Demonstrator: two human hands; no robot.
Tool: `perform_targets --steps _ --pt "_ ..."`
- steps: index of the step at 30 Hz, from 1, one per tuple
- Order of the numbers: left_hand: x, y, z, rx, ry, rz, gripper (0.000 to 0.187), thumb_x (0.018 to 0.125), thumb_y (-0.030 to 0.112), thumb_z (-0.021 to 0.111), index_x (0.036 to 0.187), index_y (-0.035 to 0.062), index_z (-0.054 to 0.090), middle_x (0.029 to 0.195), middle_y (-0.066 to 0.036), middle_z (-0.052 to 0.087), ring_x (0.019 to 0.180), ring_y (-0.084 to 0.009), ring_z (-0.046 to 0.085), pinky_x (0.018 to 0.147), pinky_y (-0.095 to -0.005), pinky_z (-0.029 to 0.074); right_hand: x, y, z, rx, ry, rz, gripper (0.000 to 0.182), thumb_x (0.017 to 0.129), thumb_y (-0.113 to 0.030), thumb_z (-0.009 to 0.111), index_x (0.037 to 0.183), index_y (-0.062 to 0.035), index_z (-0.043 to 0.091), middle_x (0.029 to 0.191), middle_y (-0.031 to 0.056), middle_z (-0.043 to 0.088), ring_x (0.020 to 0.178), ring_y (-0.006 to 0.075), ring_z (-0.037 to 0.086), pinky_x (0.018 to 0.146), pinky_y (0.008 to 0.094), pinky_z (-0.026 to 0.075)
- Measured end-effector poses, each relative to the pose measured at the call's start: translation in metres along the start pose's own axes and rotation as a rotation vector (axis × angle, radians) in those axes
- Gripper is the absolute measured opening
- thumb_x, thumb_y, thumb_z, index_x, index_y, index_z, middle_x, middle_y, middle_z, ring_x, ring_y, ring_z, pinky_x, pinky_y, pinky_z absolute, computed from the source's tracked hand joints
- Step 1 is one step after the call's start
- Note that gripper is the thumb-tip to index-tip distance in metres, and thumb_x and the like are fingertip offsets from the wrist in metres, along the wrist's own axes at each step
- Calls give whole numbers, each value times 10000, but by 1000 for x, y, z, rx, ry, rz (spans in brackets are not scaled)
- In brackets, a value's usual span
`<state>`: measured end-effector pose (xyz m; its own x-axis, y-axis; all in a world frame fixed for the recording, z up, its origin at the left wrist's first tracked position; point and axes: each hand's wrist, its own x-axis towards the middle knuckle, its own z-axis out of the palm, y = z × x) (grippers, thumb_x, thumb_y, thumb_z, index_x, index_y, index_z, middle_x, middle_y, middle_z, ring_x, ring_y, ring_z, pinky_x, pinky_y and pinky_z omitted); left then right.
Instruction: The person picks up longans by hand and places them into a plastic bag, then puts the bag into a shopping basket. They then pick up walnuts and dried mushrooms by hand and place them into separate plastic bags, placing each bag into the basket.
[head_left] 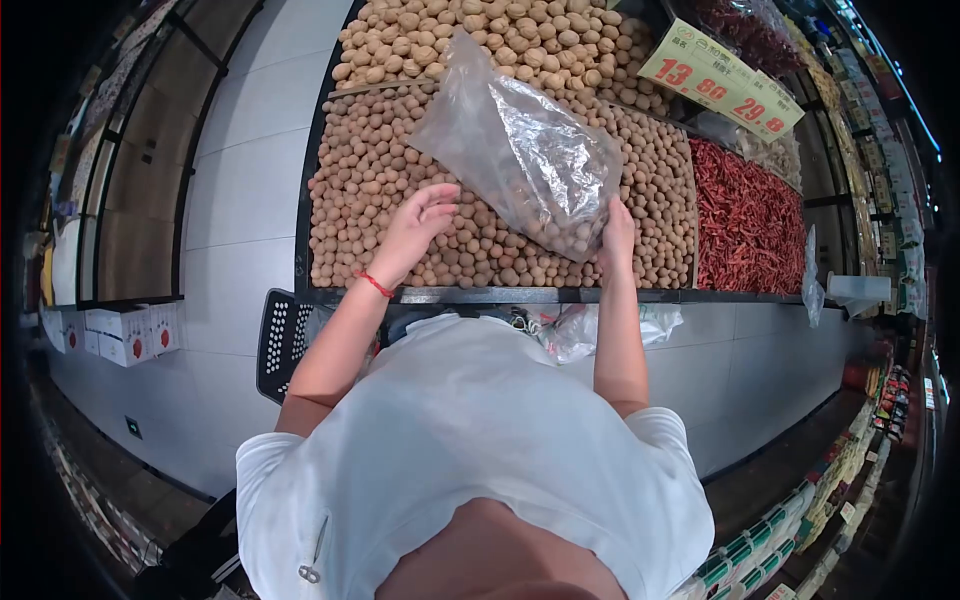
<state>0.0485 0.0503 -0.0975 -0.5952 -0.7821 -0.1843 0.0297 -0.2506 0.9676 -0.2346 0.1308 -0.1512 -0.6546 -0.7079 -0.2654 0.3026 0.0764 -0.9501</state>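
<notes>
A clear plastic bag (520, 150) lies tilted over the bin of small round brown dried fruits, which look like dried longans (365, 160). Some of the same round fruits show through the bag's lower end. My right hand (617, 237) grips the bag at its lower right edge, thumb and fingers closed on the plastic. To the left of the bag, my left hand (422, 225) hovers just over the dried longans, fingers loosely bent and apart, with nothing visible in them. A red cord circles the left wrist.
Walnuts (400, 40) fill the bin behind, and dried red chilies (745, 225) the one on the right. A price sign (720, 80) stands at the back right. A black basket (283, 340) is below the bin's front left edge. Shelves line both sides.
</notes>
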Motion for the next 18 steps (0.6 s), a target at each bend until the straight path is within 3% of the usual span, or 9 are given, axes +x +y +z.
perform_targets --steps 2,3,5,7,8,10,18 --pt "-2 0 -3 -31 13 6 329 789 4 470 1117 15 451 1092 -59 494 1003 -145 478 832 -246 400 11 -3 0 -92 27 -167 314 888 -253 415 973 24 536 839 38 577 718 86 517 598 222 418" --pt "-3 0 -6 -52 7 -26 314 790 6 472 1104 14 460 1072 -57 508 982 -140 489 825 -244 401 15 -11 -3 -257 37 -162 290 876 -235 449 866 28 570 748 5 565 627 57 475 554 193 382" --pt "-4 -4 -12 -79 4 -61 300 791 7 474 1091 13 470 1051 -55 521 962 -134 500 818 -242 402 26 -15 8 -285 58 -211 283 879 -224 444 781 18 555 667 -24 522 567 38 416 506 184 333" --pt "-2 -11 -17 -73 -26 -69 257 823 74 448 1075 37 484 1046 -57 535 977 -120 497 786 -222 393 29 -22 17 -311 114 -292 320 879 -209 444 663 6 540 582 -55 472 519 14 351 457 183 282" --pt "-1 -13 -18 -80 -21 -68 257 823 74 448 1075 37 484 1046 -57 535 977 -120 497 786 -222 393 33 -26 19 -318 108 -293 320 879 -209 444 663 6 540 582 -55 472 519 14 351 457 183 282" --pt "0 -18 -20 -66 0 -103 238 825 70 453 1055 23 492 1022 -59 540 958 -112 502 782 -216 398 43 -38 20 -346 112 -498 310 876 -197 450 659 5 543 577 -53 468 525 17 353 465 183 289" --pt "13 -48 -6 95 -62 39 310 803 14 468 1111 22 442 1032 -69 502 906 -108 501 798 -225 410 71 -108 35 -525 114 -698 293 850 -205 504 693 36 558 556 -39 464 529 35 371 477 193 313"
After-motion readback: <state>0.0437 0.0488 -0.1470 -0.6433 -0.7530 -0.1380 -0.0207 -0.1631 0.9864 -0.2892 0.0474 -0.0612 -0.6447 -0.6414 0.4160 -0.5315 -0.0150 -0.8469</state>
